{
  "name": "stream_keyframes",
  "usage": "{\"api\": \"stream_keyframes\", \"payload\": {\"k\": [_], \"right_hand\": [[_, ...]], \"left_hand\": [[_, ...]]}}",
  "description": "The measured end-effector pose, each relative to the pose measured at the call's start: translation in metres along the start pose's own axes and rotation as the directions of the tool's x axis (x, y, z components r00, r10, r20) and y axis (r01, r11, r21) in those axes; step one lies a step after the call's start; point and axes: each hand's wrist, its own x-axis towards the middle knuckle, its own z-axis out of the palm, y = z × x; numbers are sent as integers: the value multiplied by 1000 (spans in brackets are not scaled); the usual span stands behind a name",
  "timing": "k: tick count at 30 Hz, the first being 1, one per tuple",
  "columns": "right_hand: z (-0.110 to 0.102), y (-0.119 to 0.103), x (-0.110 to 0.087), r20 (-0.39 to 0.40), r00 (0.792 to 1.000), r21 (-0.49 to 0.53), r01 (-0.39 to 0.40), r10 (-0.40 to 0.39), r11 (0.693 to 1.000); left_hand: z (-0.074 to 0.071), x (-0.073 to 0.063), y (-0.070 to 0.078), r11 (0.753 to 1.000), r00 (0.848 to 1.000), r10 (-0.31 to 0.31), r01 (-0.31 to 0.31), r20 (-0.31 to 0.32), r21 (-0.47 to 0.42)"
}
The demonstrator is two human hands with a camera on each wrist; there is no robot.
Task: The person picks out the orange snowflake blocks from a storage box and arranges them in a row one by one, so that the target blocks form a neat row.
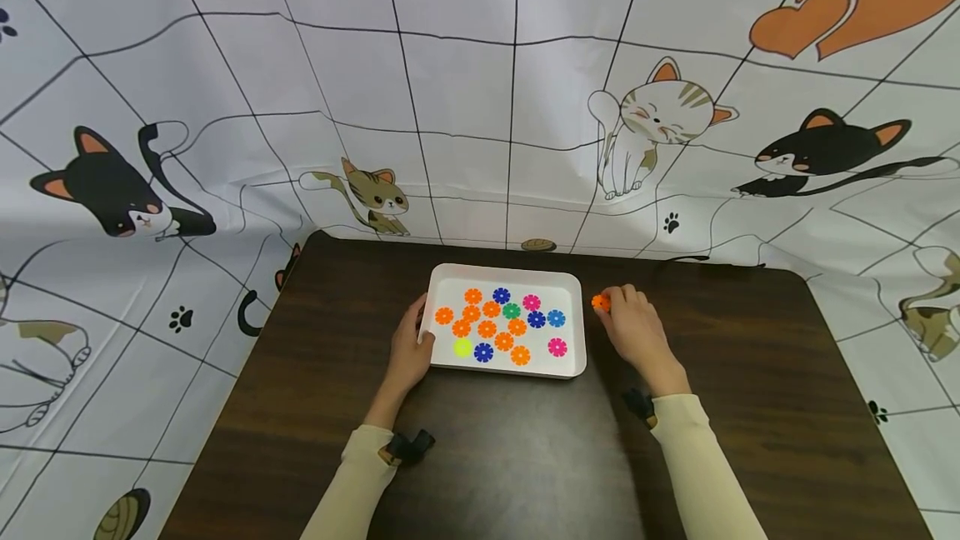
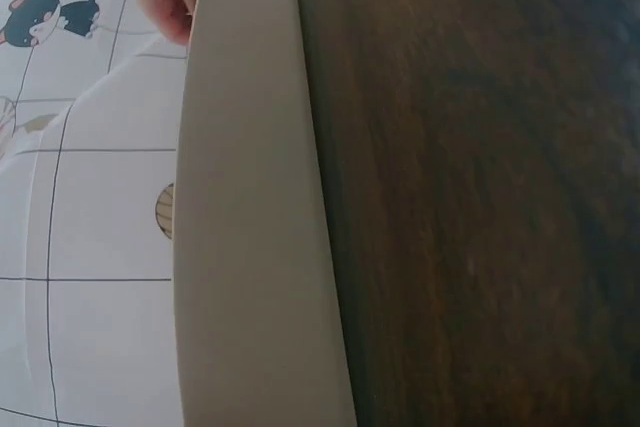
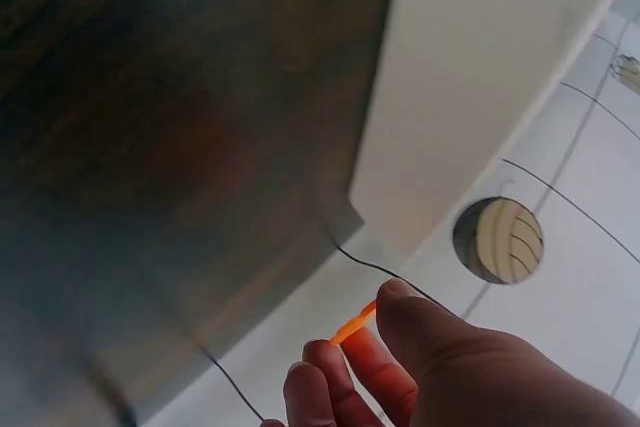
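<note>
A white tray [image 1: 570,273] lies on the dark table, holding several notched plastic discs: many orange ones [image 1: 487,329], blue ones [image 1: 483,352], pink ones [image 1: 557,347], a green one [image 1: 512,311] and a yellow one [image 1: 463,347]. My left hand [image 1: 408,355] grips the tray by its left end, thumb near the front corner. Just off the tray's right end, my right hand [image 1: 636,327] pinches an orange disc [image 3: 355,324] between thumb and fingers, edge-on in the right wrist view. The left wrist view is mostly the tray's outer wall [image 2: 250,187].
The brown wooden table [image 1: 750,373] extends around the tray. Behind it and along the sides hangs a white cloth [image 1: 457,157] printed with cats and grid lines. Dark wrist-worn devices [image 1: 411,447] sit at both cuffs.
</note>
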Motion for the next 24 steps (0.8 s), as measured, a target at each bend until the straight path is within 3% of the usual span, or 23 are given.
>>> {"api": "stream_keyframes", "payload": {"k": [9,19,24], "right_hand": [[18,9,5,53,998,-15,-38,39,999],[36,14,13,67,997,-18,-44,45,999],[40,12,14,36,999,-22,-20,21,1000]], "left_hand": [[1,0,-4,1000,1000,7,-7,4,-2],[1,-2,-7,1000,1000,-1,1,6,-12],[1,0,-5,1000,1000,2,-2,1,-5]]}}
